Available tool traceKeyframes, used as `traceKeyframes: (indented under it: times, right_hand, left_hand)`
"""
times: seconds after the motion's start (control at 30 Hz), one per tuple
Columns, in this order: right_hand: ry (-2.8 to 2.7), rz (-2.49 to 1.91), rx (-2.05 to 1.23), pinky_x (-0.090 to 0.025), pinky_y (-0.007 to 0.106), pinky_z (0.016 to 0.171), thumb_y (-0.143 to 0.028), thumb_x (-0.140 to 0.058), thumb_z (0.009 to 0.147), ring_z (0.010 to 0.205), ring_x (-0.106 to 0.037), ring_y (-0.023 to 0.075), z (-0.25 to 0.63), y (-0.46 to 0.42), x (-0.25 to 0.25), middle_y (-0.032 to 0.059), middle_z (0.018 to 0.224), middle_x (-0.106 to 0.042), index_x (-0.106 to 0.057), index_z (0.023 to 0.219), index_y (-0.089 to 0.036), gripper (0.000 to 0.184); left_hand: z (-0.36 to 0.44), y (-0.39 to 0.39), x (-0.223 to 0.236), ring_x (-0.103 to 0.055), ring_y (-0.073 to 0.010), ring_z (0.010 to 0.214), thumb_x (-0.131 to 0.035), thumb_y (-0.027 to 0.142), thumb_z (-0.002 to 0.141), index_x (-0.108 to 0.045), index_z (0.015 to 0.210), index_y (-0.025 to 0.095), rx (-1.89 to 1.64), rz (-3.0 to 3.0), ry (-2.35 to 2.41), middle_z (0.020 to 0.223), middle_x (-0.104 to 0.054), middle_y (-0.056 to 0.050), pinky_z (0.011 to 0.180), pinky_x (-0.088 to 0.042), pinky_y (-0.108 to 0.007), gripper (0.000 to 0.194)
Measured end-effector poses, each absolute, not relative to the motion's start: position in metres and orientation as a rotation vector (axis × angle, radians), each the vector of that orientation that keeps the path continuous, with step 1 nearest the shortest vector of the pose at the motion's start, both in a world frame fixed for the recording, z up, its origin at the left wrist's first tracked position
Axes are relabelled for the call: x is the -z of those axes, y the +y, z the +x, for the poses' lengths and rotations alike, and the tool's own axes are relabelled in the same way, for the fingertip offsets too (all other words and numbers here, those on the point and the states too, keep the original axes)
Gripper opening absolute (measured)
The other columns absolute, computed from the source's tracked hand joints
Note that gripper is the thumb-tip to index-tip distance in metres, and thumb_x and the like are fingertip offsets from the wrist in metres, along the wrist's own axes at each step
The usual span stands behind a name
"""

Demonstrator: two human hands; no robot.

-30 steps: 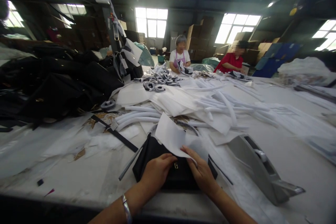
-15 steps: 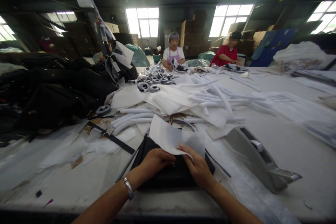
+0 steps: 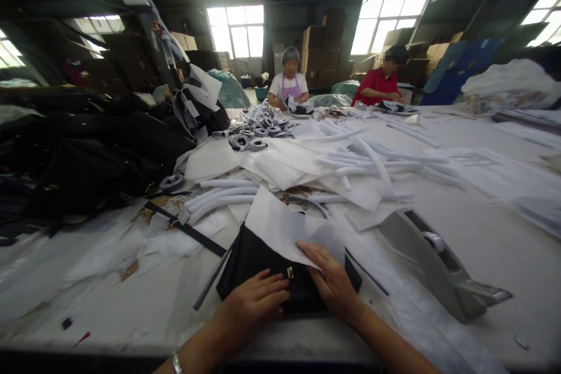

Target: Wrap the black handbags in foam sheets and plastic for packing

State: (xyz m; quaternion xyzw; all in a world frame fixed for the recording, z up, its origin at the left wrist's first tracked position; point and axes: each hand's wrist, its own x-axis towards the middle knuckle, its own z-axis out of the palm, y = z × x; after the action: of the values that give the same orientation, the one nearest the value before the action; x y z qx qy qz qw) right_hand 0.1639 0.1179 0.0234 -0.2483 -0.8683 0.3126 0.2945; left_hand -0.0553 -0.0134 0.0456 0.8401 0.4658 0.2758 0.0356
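A black handbag point(image 3: 245, 260) with a small gold clasp point(image 3: 290, 272) lies in front of me near the table's edge. Over its upper part rests a white padding sheet point(image 3: 276, 222), its left corner raised. My right hand point(image 3: 328, 274) grips the sheet's lower edge, fingers on top and thumb lower down by the bag. Flat on the bag's lower left front, just left of the clasp, is my left hand point(image 3: 258, 295), fingers stretched out and holding nothing. Part of the bag's handle point(image 3: 309, 204) shows behind the sheet.
A grey tape dispenser point(image 3: 442, 263) stands to the right. Beyond the bag lie white foam tubes point(image 3: 228, 193), stacked white sheets point(image 3: 280, 163) and wrapped rolls point(image 3: 258, 131). Black bags point(image 3: 87, 158) are heaped at left. Two people work across the table.
My left hand has let go of the sheet's edge and moved down onto the bag's front, uncovering the gold clasp. My right hand stays at the sheet.
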Motion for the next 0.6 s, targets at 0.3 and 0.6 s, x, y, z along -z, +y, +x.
traceKeyframes:
  times: [0.3,0.6]
  right_hand:
    - [-2.9,-0.297,-0.542,-0.017,0.071,0.114,-0.01,-0.057,0.074,0.149,-0.018,0.0398,0.173,0.111,-0.048,0.0033,0.163,-0.026,-0.045,0.146,-0.041,0.08]
    - [-3.023,-0.407,-0.556,-0.017,0.074,0.111,-0.012,-0.06,0.071,0.146,-0.023,0.0443,0.175,0.108,-0.061,0.0074,0.161,-0.031,-0.041,0.148,-0.039,0.084]
  left_hand:
    - [-0.05,-0.024,-0.022,-0.071,-0.0175,0.106,-0.041,0.023,0.102,-0.068,0.114,0.019,-1.037,2.6,1.569,0.103,-0.078,-0.007,0.103,-0.052,-0.035,0.03]
    - [-0.056,-0.027,-0.027,-0.062,-0.0206,0.123,-0.049,0.018,0.097,-0.06,0.129,0.017,-0.899,2.59,1.525,0.124,-0.071,-0.01,0.111,-0.045,-0.042,0.034]
